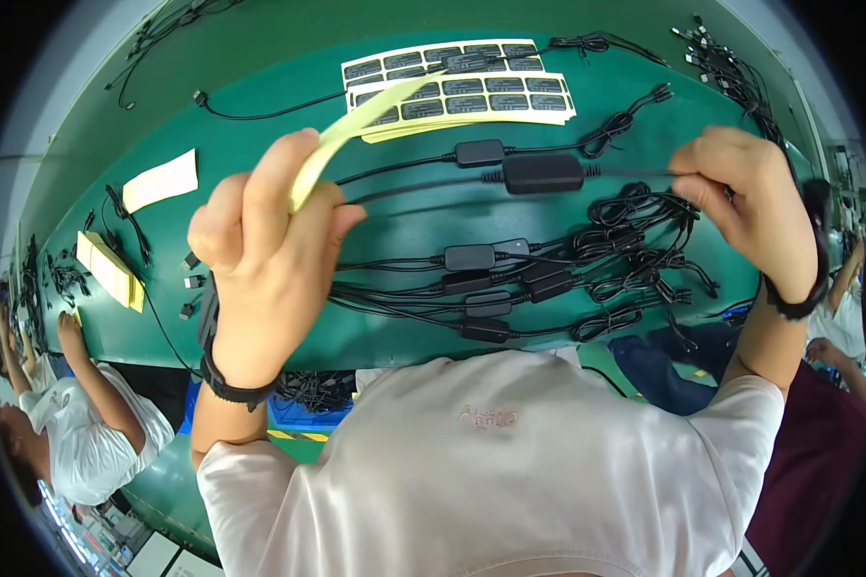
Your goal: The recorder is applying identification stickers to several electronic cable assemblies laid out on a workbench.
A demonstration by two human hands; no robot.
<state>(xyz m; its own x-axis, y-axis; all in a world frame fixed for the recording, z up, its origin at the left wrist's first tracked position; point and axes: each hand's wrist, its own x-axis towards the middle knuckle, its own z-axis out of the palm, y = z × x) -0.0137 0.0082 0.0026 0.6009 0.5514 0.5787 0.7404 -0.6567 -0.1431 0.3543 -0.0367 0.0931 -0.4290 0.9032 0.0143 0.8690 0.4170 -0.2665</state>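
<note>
My left hand (265,236) is closed, with a pale yellow label backing strip (361,120) sticking up between its fingers. Between my two hands a black cable with an inline box (543,174) is stretched above the green table; its left end runs to my left thumb and fingers. On the cable's other side, my right hand (741,192) pinches the cord between thumb and fingers. Just behind it lies a similar cable with a smaller box (479,153). Sheets of dark labels on yellow backing (467,101) lie at the far side, with another cable box (467,62) resting on them.
Several bundled cables with boxes (470,257) lie nearer me on the green table (289,106). Yellow paper pieces (161,181) and a yellow pad (113,269) are at the left. More cables (726,62) lie far right. Co-workers sit at left (96,433) and right.
</note>
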